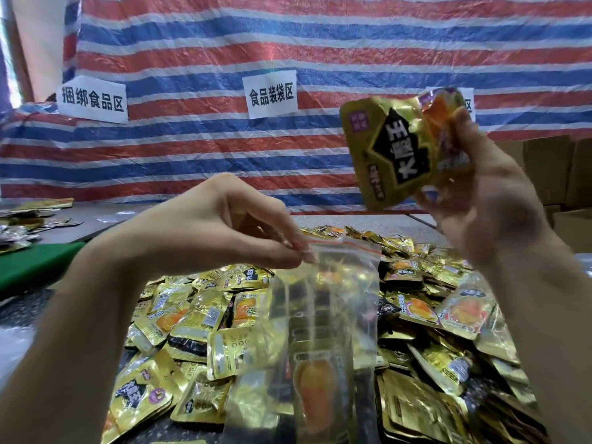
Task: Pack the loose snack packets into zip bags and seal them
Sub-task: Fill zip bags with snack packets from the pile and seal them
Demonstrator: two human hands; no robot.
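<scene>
A clear zip bag (323,331) with a red seal line hangs in the middle of the view, with gold packets showing inside it. My left hand (224,229) pinches its top left corner. My right hand (480,200) is raised at the upper right and grips a bunch of gold snack packets (394,149) with black and orange print. Beneath both hands a big heap of loose gold snack packets (205,331) covers the table.
A red, white and blue striped tarp (224,52) with white paper signs hangs behind the table. More packets (28,219) lie at the far left beside a green board (35,267). Cardboard boxes (551,174) stand at the right.
</scene>
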